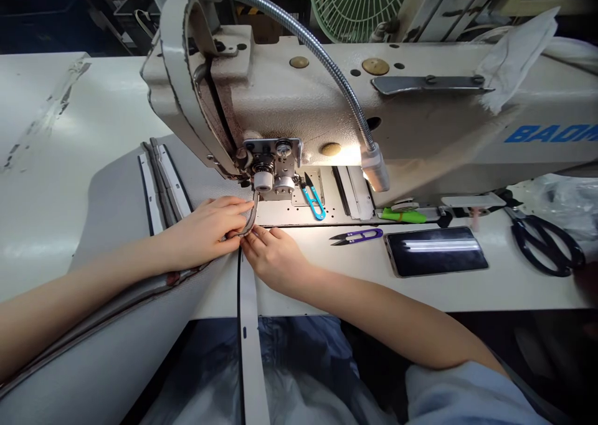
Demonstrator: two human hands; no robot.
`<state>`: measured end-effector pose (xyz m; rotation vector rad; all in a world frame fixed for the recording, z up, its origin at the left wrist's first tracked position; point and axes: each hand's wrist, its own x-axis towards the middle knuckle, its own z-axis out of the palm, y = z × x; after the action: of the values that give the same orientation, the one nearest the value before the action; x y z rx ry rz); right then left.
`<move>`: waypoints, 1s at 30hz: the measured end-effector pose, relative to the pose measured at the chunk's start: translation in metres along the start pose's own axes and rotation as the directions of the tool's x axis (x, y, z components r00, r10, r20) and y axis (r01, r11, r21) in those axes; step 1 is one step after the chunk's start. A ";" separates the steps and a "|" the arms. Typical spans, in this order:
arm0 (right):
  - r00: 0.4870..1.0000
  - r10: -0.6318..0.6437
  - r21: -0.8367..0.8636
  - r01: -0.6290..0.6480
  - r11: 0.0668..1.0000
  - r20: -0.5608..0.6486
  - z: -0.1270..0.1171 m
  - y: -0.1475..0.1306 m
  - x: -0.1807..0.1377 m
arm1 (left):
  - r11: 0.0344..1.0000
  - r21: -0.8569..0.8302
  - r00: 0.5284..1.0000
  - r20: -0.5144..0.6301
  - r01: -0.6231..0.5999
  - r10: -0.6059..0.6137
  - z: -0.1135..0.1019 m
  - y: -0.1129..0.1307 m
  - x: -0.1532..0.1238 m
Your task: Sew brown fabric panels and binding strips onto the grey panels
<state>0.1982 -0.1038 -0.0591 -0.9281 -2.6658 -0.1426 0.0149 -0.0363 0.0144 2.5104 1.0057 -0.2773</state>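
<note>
A large grey fabric piece (126, 182) lies left of the sewing machine (327, 107) and drapes over the table's front edge. My left hand (210, 229) is closed on its folded, piped edge, just in front of the needle area. Close beside it, my right hand (275, 257) pinches the same edge and the top of a white strip (250, 325) with a dark border. That strip hangs down over my lap. Two similar white strips lie on the fabric behind my left hand. The needle and presser foot are mostly hidden by the machine head.
Blue thread snips (314, 200) lie on the machine bed, and purple thread snips (357, 237) lie on the table (327, 297). Farther right are a phone (436, 252), a green-handled tool (404, 215) and black scissors (544, 241). A lit gooseneck lamp (375, 168) hangs above the bed.
</note>
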 end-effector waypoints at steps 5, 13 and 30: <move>0.999 0.015 0.027 -0.016 1.000 0.031 -0.002 0.001 0.002 | 1.000 -0.012 1.000 -0.001 0.015 -0.015 -0.002 0.002 -0.001; 0.999 0.027 0.060 -0.029 0.998 0.044 -0.001 -0.002 0.003 | 1.000 -0.015 1.000 0.005 0.027 -0.027 0.001 0.002 0.001; 0.983 0.079 0.055 -0.089 0.994 0.168 -0.005 0.006 0.009 | 0.999 -0.040 1.000 -0.015 -0.004 0.004 -0.007 -0.001 0.014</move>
<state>0.1964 -0.0943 -0.0515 -1.0732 -2.7573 0.0391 0.0243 -0.0244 0.0157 2.4816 1.0020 -0.2353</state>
